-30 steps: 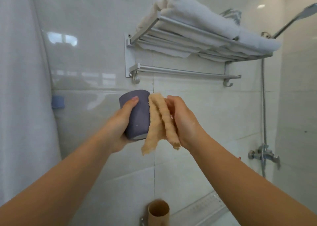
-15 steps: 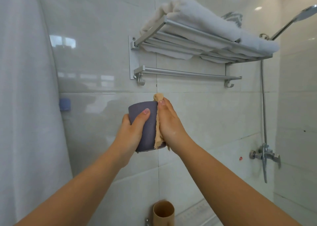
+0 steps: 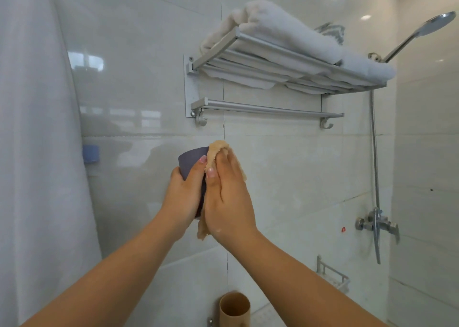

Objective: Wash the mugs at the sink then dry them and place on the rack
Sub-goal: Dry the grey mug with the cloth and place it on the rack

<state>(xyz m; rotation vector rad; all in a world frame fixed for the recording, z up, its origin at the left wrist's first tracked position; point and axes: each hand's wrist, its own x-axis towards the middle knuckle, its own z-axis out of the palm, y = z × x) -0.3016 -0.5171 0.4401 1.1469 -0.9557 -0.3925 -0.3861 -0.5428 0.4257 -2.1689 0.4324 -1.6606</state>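
I grip the mug in my left hand, raised before the wall below the rack, so my flat right hand can press the cloth against its side, drying it.

A mug is held in front of the tiled wall, with the left hand wrapped round its left side. A cloth is pressed against its right side by the right hand. Above both, a towel rack is fixed to the wall, and folded towels are laid on it. A shower head and tap are seen to the right, a curtain to the left. A second cup is seen below the hands.
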